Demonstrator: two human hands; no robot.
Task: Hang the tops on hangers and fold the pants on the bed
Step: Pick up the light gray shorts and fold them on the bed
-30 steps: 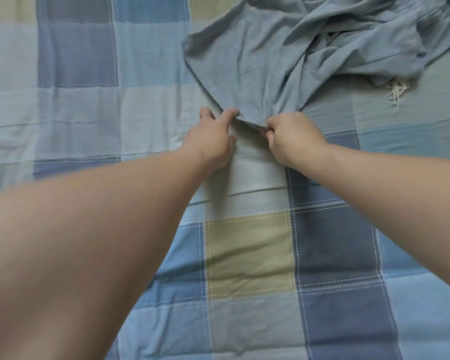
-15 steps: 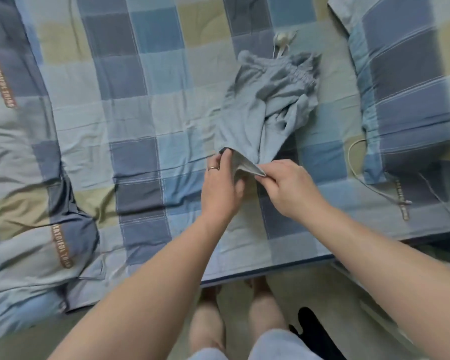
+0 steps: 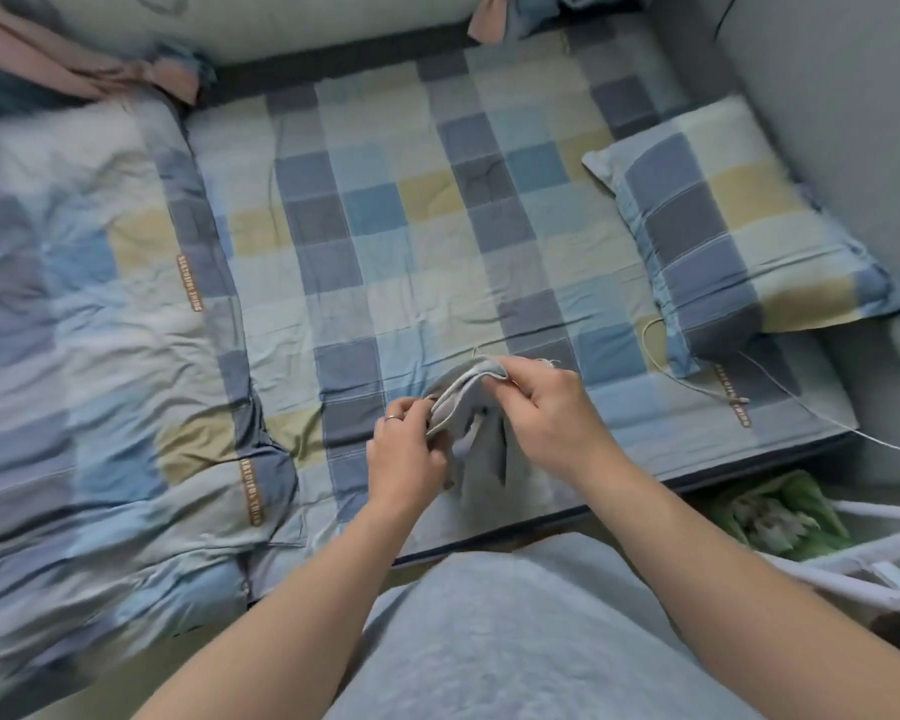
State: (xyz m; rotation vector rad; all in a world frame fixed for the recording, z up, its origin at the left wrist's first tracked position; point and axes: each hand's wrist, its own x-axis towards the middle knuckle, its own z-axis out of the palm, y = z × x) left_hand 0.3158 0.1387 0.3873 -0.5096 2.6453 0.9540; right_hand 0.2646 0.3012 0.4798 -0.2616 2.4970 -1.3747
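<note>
The grey-blue pants (image 3: 476, 433) hang lifted off the checked bed (image 3: 411, 262), bunched between my two hands near the bed's front edge. My left hand (image 3: 404, 454), with a ring on one finger, grips the lower left side of the cloth edge. My right hand (image 3: 546, 407) pinches the upper hem of the cloth, a little higher and further right. The rest of the pants drops down between my forearms. No hangers or tops show in view.
A checked quilt (image 3: 89, 324) lies heaped on the bed's left side. A matching pillow (image 3: 733, 226) sits at the right, with a thin white cable (image 3: 707, 387) below it. Pink cloth (image 3: 89, 65) lies at the far left. A white rack (image 3: 879, 569) stands on the floor at the right.
The pants have come up off the bed and now hang from both hands, closer to the front edge. My view has pulled back and takes in the whole bed.
</note>
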